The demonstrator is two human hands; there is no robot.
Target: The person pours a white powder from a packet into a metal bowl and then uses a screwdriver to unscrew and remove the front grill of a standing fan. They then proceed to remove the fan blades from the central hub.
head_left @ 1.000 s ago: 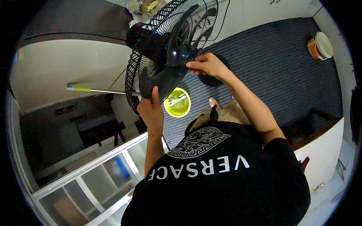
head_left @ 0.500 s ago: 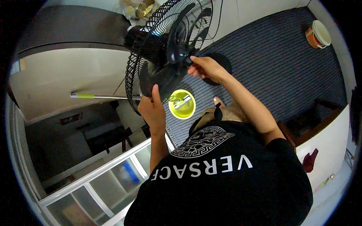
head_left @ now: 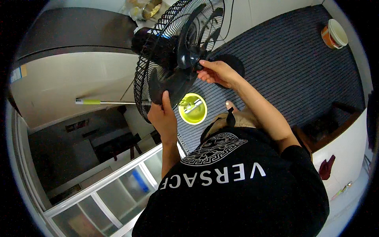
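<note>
A black electric fan stands in front of me with its blades bare on the near side and its rear wire grille (head_left: 143, 67) behind them. My left hand (head_left: 162, 120) grips the lowest fan blade (head_left: 169, 85), thumb on the front face and the other fingers partly hidden behind. At the middle of the blades, my right hand (head_left: 219, 74) is closed on a small dark knob (head_left: 199, 65) at the hub. Its thumb and fingertips pinch the knob and cover part of it. The round black fan base (head_left: 233, 65) shows on the floor beyond my right hand.
Below the fan, a yellow-green basin (head_left: 204, 112) holds a pale object. A green-and-silver pole (head_left: 114, 102) sticks out left of the grille. An orange-and-white bucket (head_left: 334, 34) stands far right on the striped mat (head_left: 284, 55). A metal bowl (head_left: 151, 8) sits behind the fan.
The whole picture has shifted slightly. My left hand stays on the blade and my right fingers stay on the knob, with hardly any visible movement.
</note>
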